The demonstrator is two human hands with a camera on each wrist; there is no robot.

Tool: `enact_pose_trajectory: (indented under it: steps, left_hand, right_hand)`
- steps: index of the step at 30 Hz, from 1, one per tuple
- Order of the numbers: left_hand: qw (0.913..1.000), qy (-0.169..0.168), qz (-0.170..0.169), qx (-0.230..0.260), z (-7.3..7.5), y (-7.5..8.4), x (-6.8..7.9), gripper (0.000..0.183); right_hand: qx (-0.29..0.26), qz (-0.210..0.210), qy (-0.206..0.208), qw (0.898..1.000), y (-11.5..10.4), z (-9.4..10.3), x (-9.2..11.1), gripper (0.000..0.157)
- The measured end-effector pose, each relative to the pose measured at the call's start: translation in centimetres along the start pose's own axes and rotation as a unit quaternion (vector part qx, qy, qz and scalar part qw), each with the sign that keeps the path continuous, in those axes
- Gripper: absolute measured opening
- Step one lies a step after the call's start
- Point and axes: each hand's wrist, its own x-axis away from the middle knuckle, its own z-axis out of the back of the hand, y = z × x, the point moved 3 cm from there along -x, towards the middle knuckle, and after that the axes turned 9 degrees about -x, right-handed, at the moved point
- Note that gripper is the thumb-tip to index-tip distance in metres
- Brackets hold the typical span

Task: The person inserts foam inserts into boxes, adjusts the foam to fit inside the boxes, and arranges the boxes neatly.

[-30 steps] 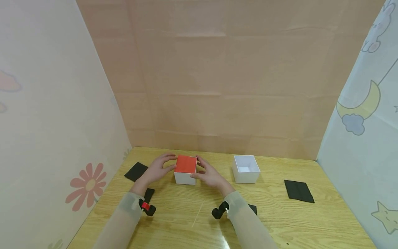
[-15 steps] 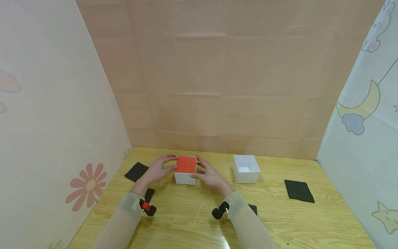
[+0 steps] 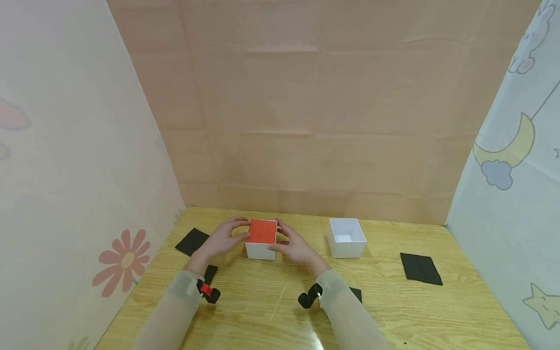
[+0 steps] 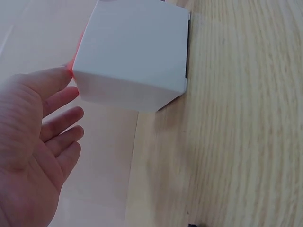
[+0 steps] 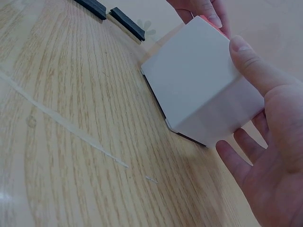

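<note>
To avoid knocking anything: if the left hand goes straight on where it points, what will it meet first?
Probably the red-topped white box; the left hand appears to touch its upper edge.

You have two hands in view: your left hand [image 3: 225, 238] and your right hand [image 3: 297, 248]. On your one table [image 3: 245, 301] you have two boxes, the left box [image 3: 261, 251] and the right box [image 3: 347, 249], and one red square [image 3: 262, 231]. You can count four black pads, some partly hidden: far left pad [image 3: 192, 241], near left pad [image 3: 210, 274], near right pad [image 3: 357, 294], far right pad [image 3: 421, 269]. Your wrists carry two mounts, left mount [image 3: 213, 295] and right mount [image 3: 305, 300].
</note>
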Motion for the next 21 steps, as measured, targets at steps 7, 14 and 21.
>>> enact_pose_trajectory:
  steps: [7, 14, 21]
  left_hand:
    - [0.9996, -0.012, 0.013, -0.023, 0.4, 0.4, -0.5, 0.046]
    - [0.9979, -0.019, 0.016, -0.059, 0.8, 1.3, -0.8, 0.043]
    - [0.9947, -0.025, 0.030, -0.095, 0.9, 2.0, -1.2, 0.043]
  right_hand:
    - [0.009, 0.008, 0.001, 1.000, 0.3, 0.1, -0.2, 0.100]
    - [-0.001, 0.009, -0.002, 1.000, 0.3, 0.1, -0.2, 0.100]
    - [0.002, 0.007, -0.004, 1.000, 0.5, 0.2, -0.3, 0.101]
